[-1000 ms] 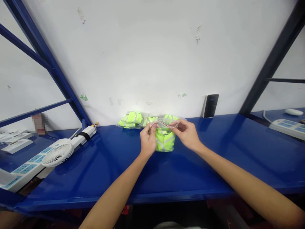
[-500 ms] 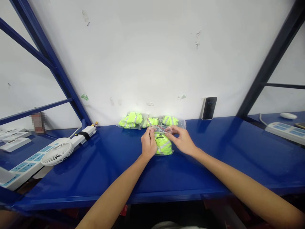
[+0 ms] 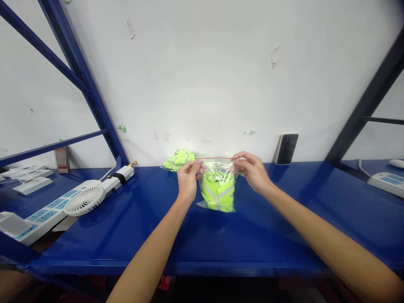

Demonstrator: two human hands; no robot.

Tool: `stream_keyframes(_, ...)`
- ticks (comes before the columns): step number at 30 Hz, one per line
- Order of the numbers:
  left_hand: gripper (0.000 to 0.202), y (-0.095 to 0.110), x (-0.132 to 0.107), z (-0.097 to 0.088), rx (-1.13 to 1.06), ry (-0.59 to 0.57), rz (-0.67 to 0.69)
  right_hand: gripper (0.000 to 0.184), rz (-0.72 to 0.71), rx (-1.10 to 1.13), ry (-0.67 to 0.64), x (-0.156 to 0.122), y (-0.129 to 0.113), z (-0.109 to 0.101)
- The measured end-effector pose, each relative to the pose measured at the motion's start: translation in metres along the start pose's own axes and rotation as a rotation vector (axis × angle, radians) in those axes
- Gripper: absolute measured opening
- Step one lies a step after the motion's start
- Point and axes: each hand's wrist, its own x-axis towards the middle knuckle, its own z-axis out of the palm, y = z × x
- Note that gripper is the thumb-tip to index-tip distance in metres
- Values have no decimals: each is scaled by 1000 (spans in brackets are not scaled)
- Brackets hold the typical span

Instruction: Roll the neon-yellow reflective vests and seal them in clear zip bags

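A clear zip bag (image 3: 217,165) with a red line along its top edge is stretched between my two hands. Inside it lies a folded neon-yellow reflective vest (image 3: 217,191) with silver-grey stripes. My left hand (image 3: 188,179) pinches the bag's upper left corner. At the upper right corner, my right hand (image 3: 252,170) grips the edge between thumb and fingers. Behind my left hand, against the wall, lies another bagged yellow vest (image 3: 179,160). The raised bag and my hands hide most of what lies behind them.
A blue table (image 3: 151,235) runs along a white wall. At left, a white fan (image 3: 84,201) rests by a long power strip (image 3: 47,214). A dark-screened device (image 3: 287,149) leans on the wall at right. Another power strip (image 3: 388,181) is at the far right.
My hands have moved apart, pulling the bag's top from crumpled to straight and taut. The bag now stands more upright, facing me. The whole view has shifted slightly.
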Motion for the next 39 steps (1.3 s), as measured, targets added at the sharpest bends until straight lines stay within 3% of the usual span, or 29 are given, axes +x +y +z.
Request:
stream_keyframes(4, 25, -1, -1, 0, 100, -29, -5, 9, 167, 56, -125, -6, 1, -2)
stream_keyframes(8, 27, -11, -7, 2, 241, -120, -241, 27, 612, 74, -442, -10, 4, -14)
stream_keyframes(11, 27, -21, -13, 4, 224, -255, -425, 36, 727, -44, -518, -12, 9, -20)
stream_keyframes(14, 26, -30, -18, 4, 261, -402, -429, 27, 649, -163, -541, -15, 13, -20)
stream_keyframes(18, 28, -36, -18, 1, 552, -486, -133, 20, 415, -354, -568, -17, 15, -18)
stream_keyframes(21, 30, -38, -13, -5, 668, -510, -52, 16, 202, -616, -438, -16, 24, -19)
stream_keyframes(24, 32, -41, -6, -12, 696, -613, -68, 12, 56, -841, -329, -16, 38, -21)
stream_keyframes(27, 34, -43, -1, -18, 671, -718, -167, 13, 64, -813, -355, -15, 49, -22)
stream_keyframes(29, 34, -43, -1, -19, 683, -700, -176, 16, 121, -691, -392, -14, 52, -22)
stream_keyframes(35, 23, -44, -7, -16, 862, -525, 126, 23, 243, -482, -285, -16, 52, -14)
stream_keyframes(39, 26, -49, -2, -18, 902, -546, 153, 28, 219, -547, -262, -18, 49, -8)
